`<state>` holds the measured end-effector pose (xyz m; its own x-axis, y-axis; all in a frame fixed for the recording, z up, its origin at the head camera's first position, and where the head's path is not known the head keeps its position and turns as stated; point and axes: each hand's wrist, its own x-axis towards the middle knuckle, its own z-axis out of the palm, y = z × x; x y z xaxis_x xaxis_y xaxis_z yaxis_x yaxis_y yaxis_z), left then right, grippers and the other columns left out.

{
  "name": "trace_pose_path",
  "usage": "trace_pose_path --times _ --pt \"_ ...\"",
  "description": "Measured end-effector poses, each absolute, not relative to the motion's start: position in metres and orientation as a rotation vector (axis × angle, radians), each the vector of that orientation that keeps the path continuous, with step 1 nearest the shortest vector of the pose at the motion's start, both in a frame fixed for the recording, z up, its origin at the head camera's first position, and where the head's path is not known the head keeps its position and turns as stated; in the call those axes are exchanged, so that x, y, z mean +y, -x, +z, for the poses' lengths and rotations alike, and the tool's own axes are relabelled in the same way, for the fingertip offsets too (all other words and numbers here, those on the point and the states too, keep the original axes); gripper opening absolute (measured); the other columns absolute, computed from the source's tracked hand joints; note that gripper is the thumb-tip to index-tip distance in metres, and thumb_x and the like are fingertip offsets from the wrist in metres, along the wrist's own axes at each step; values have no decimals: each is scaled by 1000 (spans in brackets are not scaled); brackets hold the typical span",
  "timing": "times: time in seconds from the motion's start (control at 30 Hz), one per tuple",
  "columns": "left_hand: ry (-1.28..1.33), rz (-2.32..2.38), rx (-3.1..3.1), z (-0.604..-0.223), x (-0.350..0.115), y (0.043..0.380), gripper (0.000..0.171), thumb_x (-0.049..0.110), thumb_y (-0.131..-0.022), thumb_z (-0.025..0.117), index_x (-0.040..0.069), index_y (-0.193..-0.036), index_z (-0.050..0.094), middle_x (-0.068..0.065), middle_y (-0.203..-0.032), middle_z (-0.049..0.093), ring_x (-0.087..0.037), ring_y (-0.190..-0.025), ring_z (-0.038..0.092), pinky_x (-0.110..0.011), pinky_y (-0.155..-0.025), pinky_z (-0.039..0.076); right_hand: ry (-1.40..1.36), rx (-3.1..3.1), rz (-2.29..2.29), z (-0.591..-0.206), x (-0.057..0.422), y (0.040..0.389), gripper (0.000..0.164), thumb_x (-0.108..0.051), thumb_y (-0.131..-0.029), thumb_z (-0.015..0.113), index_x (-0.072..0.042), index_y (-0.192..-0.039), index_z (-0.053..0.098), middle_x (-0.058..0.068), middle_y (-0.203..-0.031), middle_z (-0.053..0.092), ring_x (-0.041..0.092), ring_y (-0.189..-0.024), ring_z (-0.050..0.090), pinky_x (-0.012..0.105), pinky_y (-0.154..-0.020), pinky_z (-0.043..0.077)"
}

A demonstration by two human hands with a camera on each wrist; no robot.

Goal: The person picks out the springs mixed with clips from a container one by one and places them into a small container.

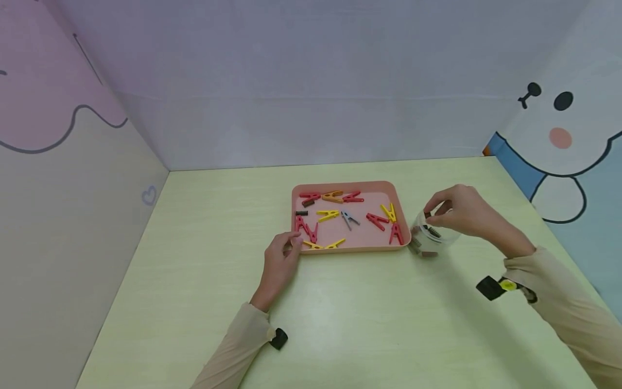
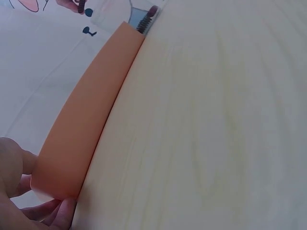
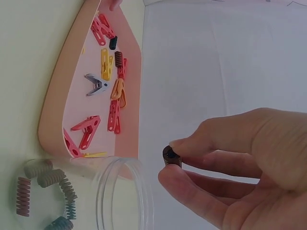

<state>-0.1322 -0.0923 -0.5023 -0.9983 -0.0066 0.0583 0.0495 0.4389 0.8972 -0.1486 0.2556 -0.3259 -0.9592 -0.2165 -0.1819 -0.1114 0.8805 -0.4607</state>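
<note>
Between thumb and fingertips my right hand (image 1: 459,212) pinches a small dark coil spring (image 3: 171,155), held over the mouth of a clear round jar (image 3: 125,191). Several springs in brown, grey and dark tones, such as a reddish-brown spring (image 3: 23,197), lie inside that jar. My left hand (image 1: 282,262) grips the near left corner of a pink tray (image 1: 366,237), its fingers around the corner wall in the left wrist view. Red, yellow, orange and grey clothespins lie spread in the tray, among them a grey clothespin (image 1: 349,219). Two dark springs lie at its left side.
The jar stands on the pale wooden table (image 1: 218,227) just right of the tray, close to its near right corner. Behind the table rises a plain pale wall (image 1: 311,108), with cartoon-printed panels on both sides.
</note>
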Motion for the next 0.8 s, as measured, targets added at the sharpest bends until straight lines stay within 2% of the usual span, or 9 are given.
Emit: trace_pose_path --times 0.33,0.8 --pt "35 -1634 -2619 -502 -92 133 29 29 -96 56 12 -118 62 -3 -119 56 -18 -107 53 -35 -88 50 223 2820 -673 -331 267 147 19 -9 -80 71 2 -95 70 14 -90 68 25 -77 65 38 -62 54" --pt "31 -1641 -2617 -503 -92 134 29 29 -95 57 12 -118 62 -2 -119 56 -17 -108 52 -35 -89 50 225 2765 -669 -348 284 150 12 -5 -79 71 1 -90 71 10 -87 68 22 -75 65 36 -62 54"
